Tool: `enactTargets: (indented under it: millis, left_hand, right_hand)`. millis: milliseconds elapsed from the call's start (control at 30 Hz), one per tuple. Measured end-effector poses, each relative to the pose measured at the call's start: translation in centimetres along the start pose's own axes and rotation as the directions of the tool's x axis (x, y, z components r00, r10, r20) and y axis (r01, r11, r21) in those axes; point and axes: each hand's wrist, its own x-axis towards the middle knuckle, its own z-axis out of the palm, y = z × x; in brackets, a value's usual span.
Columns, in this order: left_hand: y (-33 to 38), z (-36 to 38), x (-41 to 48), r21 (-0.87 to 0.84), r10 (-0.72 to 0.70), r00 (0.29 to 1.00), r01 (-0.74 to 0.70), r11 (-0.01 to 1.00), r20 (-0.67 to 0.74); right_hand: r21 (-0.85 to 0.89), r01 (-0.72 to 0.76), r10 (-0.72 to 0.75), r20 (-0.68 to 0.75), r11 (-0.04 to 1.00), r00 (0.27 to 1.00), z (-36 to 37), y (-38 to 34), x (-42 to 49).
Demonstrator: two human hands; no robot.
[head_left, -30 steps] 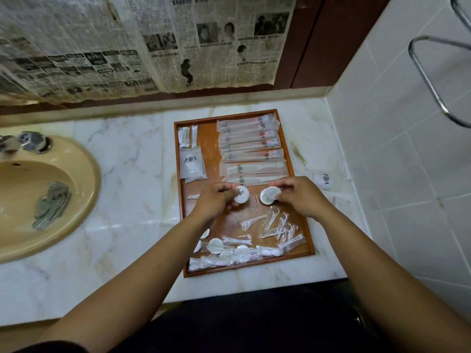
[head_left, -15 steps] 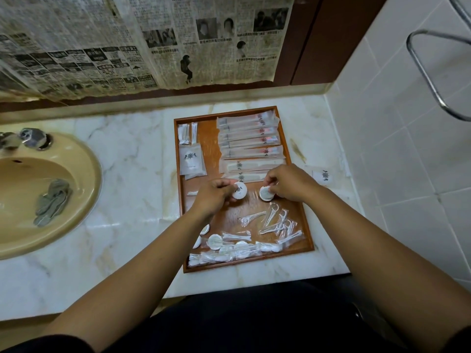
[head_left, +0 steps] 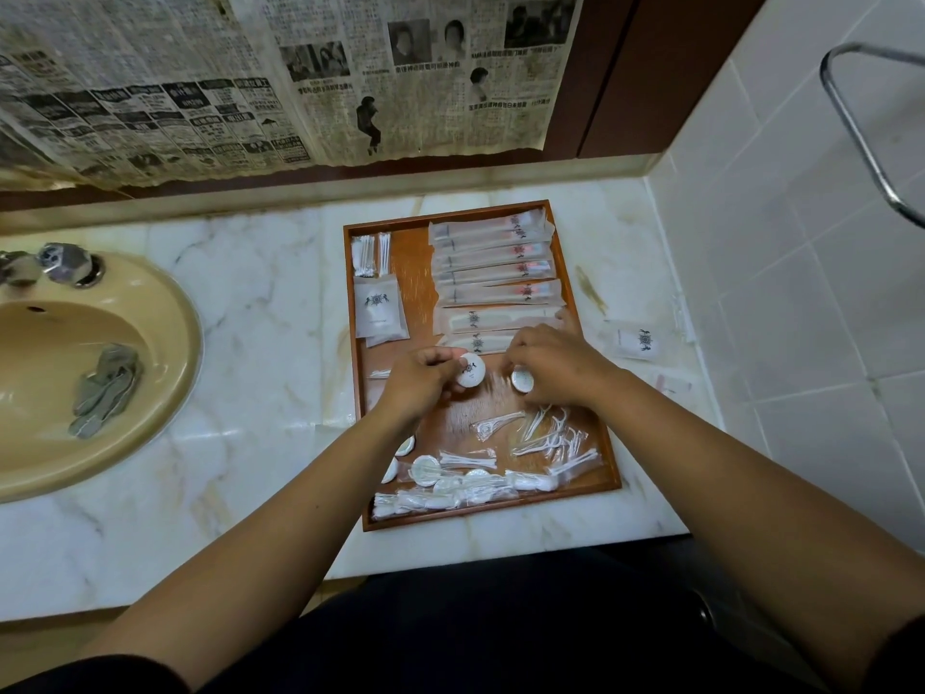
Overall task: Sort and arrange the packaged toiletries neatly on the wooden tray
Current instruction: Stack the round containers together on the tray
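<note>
A wooden tray [head_left: 413, 273] lies on the marble counter. Long wrapped packets [head_left: 493, 265] are stacked in its far right part; cotton swabs [head_left: 369, 253] and flat sachets [head_left: 379, 309] sit at its far left. My left hand [head_left: 420, 385] pinches a round white packaged disc [head_left: 470, 370] over the tray's middle. Just to the right, my right hand [head_left: 553, 365] holds a second round disc [head_left: 522, 379]. Loose floss picks [head_left: 545, 435] and more round discs and wrapped pieces [head_left: 450, 485] lie in a heap along the near edge.
A sachet [head_left: 638, 340] and a small wrapper [head_left: 670, 383] lie on the counter right of the tray. A beige sink [head_left: 165, 343] with a grey cloth [head_left: 105, 388] and tap [head_left: 65, 263] is at left. Tiled wall and metal rail [head_left: 861, 132] stand at right.
Both hands, each holding its disc, have moved slightly away from me toward the row of long packets; the right hand's disc has turned lower toward the tray.
</note>
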Motion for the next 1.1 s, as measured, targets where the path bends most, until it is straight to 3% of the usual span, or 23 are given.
enactTargets:
  millis: [100,533,733,1000,1033,1100]
  left_hand:
    - [0.0,0.0,0.1,0.005,0.004,1.000,-0.004,1.000,0.001]
    - [0.5,0.3,0.3,-0.007,0.001,1.000,-0.001,1.000,0.008]
    - [2.5,2.7,-0.3,-0.094,0.011,0.998,-0.006,0.996,0.054]
    - [4.1,8.0,-0.7,-0.157,0.026,0.981,0.005,0.988,0.192]
    - [3.9,8.1,-0.5,-0.118,0.050,0.981,-0.029,0.993,0.186]
    - [3.0,7.8,0.3,0.146,0.165,0.978,-0.183,0.972,0.129]
  right_hand:
    - [-0.007,0.011,-0.010,0.033,1.000,0.999,0.9,0.3,0.4]
    - [0.139,0.003,0.011,-0.101,0.990,0.995,1.4,1.2,0.3]
    - [0.325,-0.046,0.177,-0.385,0.944,0.906,1.3,0.9,-2.9]
    - [0.426,-0.126,0.327,-0.439,0.896,0.837,2.8,1.3,-6.3]
    - [0.426,-0.160,0.354,-0.427,0.890,0.832,2.9,1.7,-6.5]
    - [0.408,-0.258,0.421,-0.383,0.876,0.823,2.8,2.4,-6.9]
